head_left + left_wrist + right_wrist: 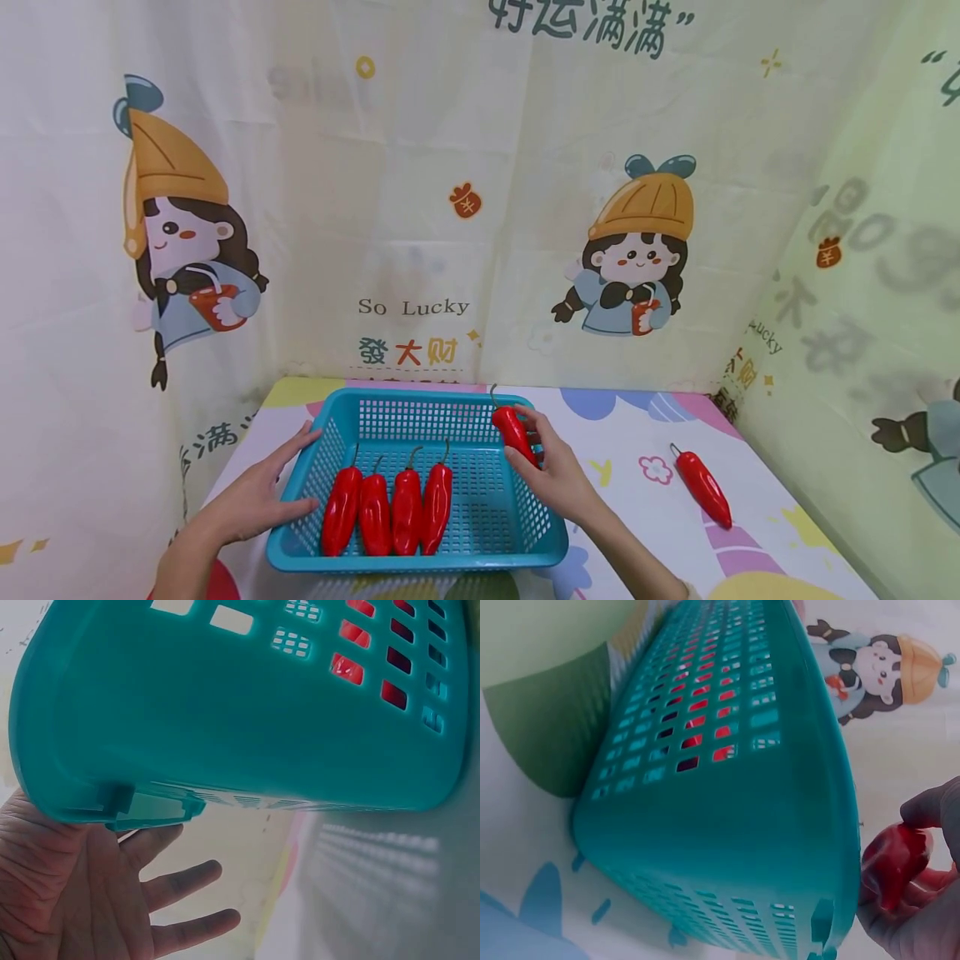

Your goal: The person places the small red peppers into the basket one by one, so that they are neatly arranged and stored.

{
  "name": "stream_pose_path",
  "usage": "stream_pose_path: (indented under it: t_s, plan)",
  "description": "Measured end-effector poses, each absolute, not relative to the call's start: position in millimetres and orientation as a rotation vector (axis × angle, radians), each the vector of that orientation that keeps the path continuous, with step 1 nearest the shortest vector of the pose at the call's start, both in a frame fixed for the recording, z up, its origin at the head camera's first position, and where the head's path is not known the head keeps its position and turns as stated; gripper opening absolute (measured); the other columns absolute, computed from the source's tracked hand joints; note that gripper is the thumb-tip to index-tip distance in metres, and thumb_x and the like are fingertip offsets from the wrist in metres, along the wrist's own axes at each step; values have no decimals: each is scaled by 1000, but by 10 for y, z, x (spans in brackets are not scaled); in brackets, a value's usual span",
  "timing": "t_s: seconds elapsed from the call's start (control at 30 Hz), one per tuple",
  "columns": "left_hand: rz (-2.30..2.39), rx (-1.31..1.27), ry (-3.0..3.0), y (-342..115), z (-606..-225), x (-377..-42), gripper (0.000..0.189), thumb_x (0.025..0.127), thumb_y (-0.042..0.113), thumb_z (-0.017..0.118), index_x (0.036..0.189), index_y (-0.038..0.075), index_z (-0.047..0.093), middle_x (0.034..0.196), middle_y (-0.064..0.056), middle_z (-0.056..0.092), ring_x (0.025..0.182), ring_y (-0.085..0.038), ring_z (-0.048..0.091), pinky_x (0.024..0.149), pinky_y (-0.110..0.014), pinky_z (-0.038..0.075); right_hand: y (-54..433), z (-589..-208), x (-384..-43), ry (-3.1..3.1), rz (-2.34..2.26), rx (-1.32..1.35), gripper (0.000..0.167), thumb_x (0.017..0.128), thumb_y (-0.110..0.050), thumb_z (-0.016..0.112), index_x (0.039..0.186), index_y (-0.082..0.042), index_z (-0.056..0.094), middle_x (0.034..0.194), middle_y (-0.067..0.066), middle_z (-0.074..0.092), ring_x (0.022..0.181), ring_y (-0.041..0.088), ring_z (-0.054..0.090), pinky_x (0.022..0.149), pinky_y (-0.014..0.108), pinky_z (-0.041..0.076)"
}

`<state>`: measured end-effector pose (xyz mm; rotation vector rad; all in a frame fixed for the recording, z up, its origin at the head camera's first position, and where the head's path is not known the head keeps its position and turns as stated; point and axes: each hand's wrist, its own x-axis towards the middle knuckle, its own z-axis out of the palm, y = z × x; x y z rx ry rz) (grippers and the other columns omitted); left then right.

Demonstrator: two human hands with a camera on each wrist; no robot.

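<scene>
A blue-green plastic basket (pixel 480 500) with perforated walls stands on the table. Several red chili peppers (pixel 407 512) lie side by side in its left half, stems toward the far wall. Over the basket's right end, my right hand (pixel 557 473) holds another red chili pepper (pixel 513 433) between thumb and fingers, its stem pointing up and away. The right wrist view shows that held pepper (pixel 895 862) just beyond the basket's rim. With fingers spread and extended, my left hand (pixel 258 493) rests at the basket's left rim; in the left wrist view its fingers (pixel 184 885) reach past the rim.
To the right of the basket, one more red chili pepper (pixel 703 487) lies on the patterned tablecloth (pixel 630 533). A printed cloth backdrop (pixel 420 233) hangs behind the table and along both sides.
</scene>
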<state>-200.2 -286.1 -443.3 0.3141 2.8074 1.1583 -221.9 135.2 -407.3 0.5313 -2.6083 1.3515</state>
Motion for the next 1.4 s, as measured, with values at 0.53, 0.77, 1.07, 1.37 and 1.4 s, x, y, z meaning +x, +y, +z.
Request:
stream_pose_path:
  t_s: [0.53,0.77,1.07,1.37,1.4]
  plan:
    - [1192,349,2804,-2865,-4438,-2004,116,71,41,90,163,14,24,165,-28,19,138,-61,34,77,-51,63,1258,-4104,-2267,-2726,1375,589,81,92,-26,76,158,-17,30,136,15,59,107,28,65,69,33,63]
    - [1200,357,2804,-2863,-4438,-2003,117,71,41,91,163,14,24,166,-28,19,138,-61,33,76,-50,63,1235,-4138,-2290,-2776,1320,604,78,93,-24,75,158,-18,33,132,18,61,97,23,65,66,33,63]
    - [1190,371,2812,-2870,-4446,-2010,116,71,41,90,162,13,25,166,-28,19,139,-61,32,78,-51,63,1173,-4168,-2247,-2851,1388,611,70,91,-22,77,149,-12,39,128,18,62,98,26,66,67,39,64]
    - [1183,373,2820,-2862,-4443,-2008,116,71,42,90,162,13,25,166,-28,19,138,-61,33,78,-52,63,1107,-4185,-2275,-2976,1706,368,75,88,-21,80,148,-9,36,130,16,57,112,32,59,74,43,64]
    - [1182,374,2822,-2862,-4443,-2008,116,71,42,90,162,13,25,166,-28,19,138,-61,33,78,-52,63,1102,-4192,-2285,-2982,1767,332,76,88,-20,80,148,-8,35,130,16,57,112,32,59,75,44,64]
